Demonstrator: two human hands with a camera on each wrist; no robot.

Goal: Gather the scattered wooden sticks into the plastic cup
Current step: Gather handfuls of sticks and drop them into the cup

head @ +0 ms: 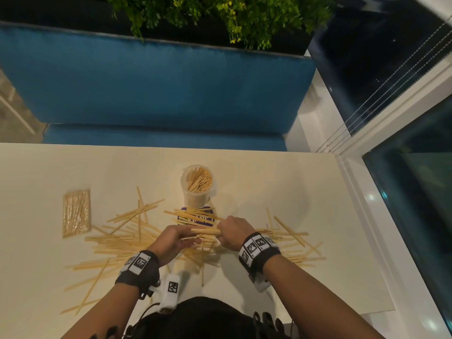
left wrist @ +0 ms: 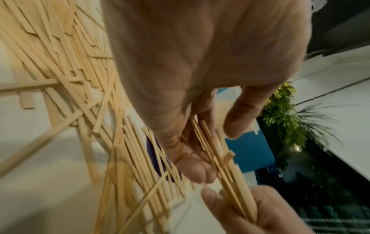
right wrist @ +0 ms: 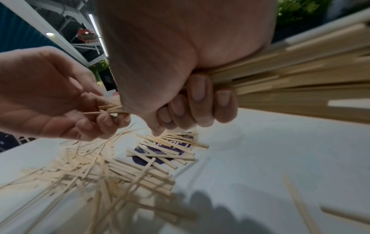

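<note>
A clear plastic cup [head: 198, 184] stands upright at the table's middle, holding several wooden sticks on end. Many loose sticks [head: 117, 243] lie scattered on the cream table [head: 281, 182] in front of it, left and right. My right hand [head: 228, 231] grips a bundle of sticks [head: 208, 231] just above the pile, its fingers [right wrist: 200, 101] wrapped round the bundle [right wrist: 300, 82]. My left hand [head: 181, 241] faces it, and its curled fingers [left wrist: 192, 171] hold the bundle's other end [left wrist: 218, 159]. Both hands hover close in front of the cup.
A purple printed card [head: 195, 218] lies under sticks in front of the cup. A wrapped pack of sticks [head: 76, 212] lies at the left. A blue bench [head: 156, 89] stands beyond the table's far edge, and a window runs along the right.
</note>
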